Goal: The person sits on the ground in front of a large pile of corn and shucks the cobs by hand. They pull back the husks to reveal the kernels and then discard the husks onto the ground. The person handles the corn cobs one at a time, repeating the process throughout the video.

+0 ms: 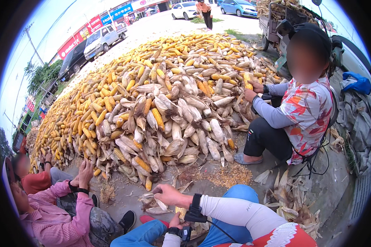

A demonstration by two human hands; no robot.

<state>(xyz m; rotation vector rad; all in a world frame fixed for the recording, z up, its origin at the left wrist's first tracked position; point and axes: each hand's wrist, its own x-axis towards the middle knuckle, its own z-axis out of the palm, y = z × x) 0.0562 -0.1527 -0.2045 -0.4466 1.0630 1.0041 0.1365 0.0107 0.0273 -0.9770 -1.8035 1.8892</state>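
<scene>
In the head view my left hand [174,221] is low between my knees, gripping a yellow corn cob [181,211]. Just above it, my right hand [169,195] reaches across with bent fingers. A strip of dry husk [161,205] shows under that hand; whether the fingers pinch it cannot be told. Before me rises a big heap of corn. Ears in pale, dry husks [176,139] form its near side, and bare yellow cobs [102,117] spread over the left and far sides. One cob [148,183] lies at the heap's near edge, beyond my right hand.
Loose kernels [232,176] and husks [287,200] litter the concrete. A seated person [306,108] at right holds a cob [248,81]. Two people sit at left, the nearer in a pink checked shirt [55,213]. Behind the heap are parked vehicles [102,40] and a loaded cart [272,27].
</scene>
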